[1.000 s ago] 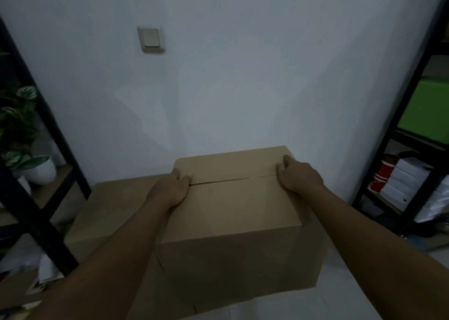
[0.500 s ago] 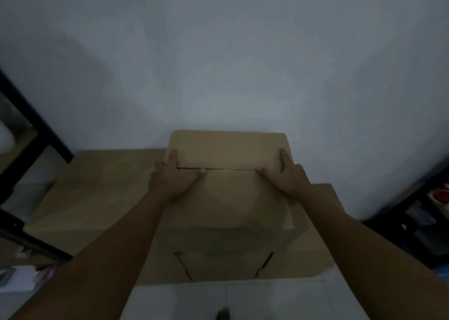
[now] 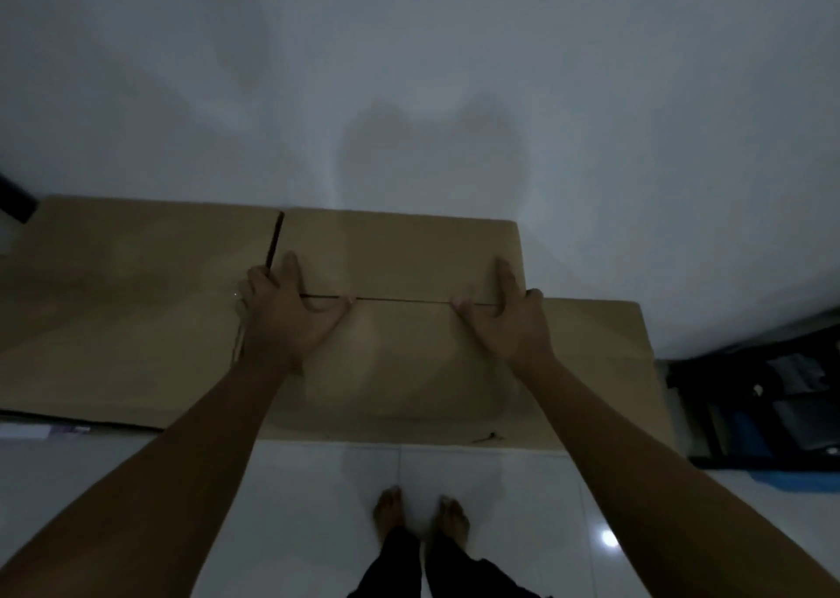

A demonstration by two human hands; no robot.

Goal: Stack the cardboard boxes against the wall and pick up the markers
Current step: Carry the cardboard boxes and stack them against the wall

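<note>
A brown cardboard box (image 3: 400,370) stands against the white wall (image 3: 409,74), its top flaps meeting in a dark seam. My left hand (image 3: 284,315) holds its left top edge: thumb and forefinger lie on the lid, the other fingers hook over the side. My right hand (image 3: 509,320) mirrors this at the right top edge, thumb on the seam. A larger cardboard box (image 3: 122,297) sits flush on the left. A lower cardboard box (image 3: 595,352) shows on the right. No markers are in view.
A black shelf unit (image 3: 754,397) with dark items stands at the right, a blue sheet (image 3: 809,481) at its foot. A black shelf leg (image 3: 16,199) shows at far left. My bare feet (image 3: 420,515) stand on white floor tiles; a small dark scrap (image 3: 488,437) lies by the box's front.
The view has tipped down and closer. The box has gone from tilted and off the wall to square against it, between the two other boxes. Both hands stay on its top edges.
</note>
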